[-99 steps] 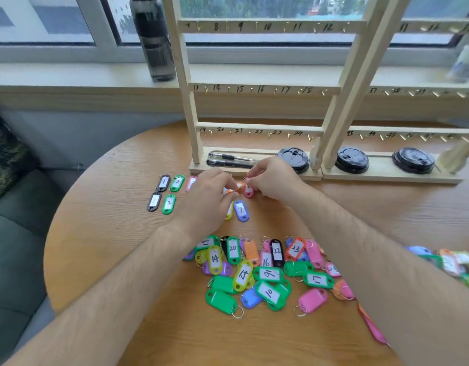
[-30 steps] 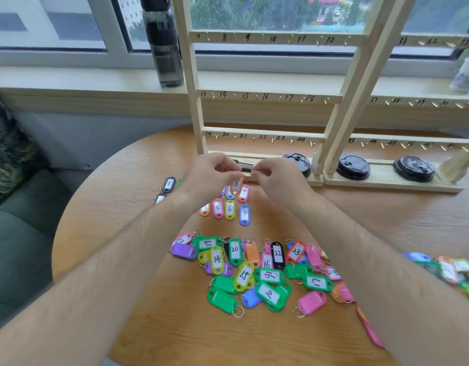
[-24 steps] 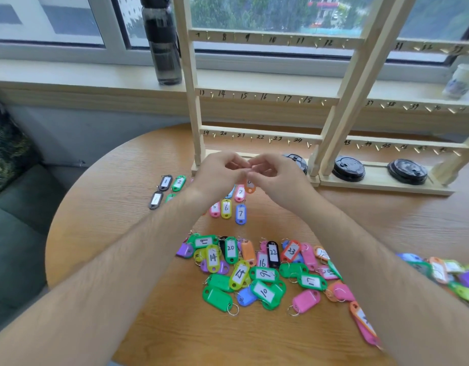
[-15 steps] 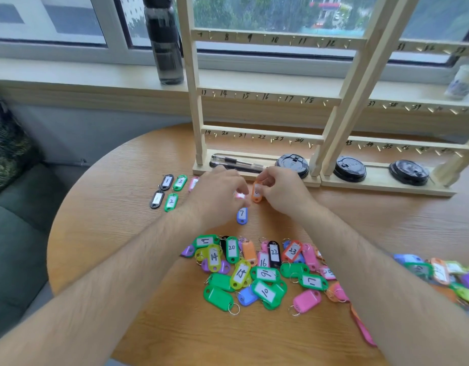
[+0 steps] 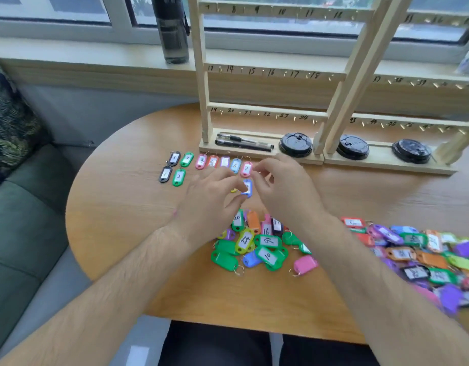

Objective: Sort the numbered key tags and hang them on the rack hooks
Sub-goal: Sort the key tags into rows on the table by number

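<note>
left hand [image 5: 209,202] & right hand [image 5: 286,188] hover over the table [image 5: 122,207] w/ loose, empty grips either side of a blue tag [image 5: 247,186], sorted row [image 5: 201,161] (1 thru 7, blurry) on the far side by the rack [image 5: 265,112], messy pile [image 5: 267,256] nearer.

Single wide-angle view from the head, looking forward and down. Sits close behind and above the left hand [image 5: 209,202] and right hand [image 5: 286,194], held mid-frame. Takes in the table [image 5: 122,207] under the hands, the rack [image 5: 267,110] and window sill [image 5: 96,52] beyond the fingertips. Reaches a sofa [image 5: 22,233] well left of the left hand.
</note>
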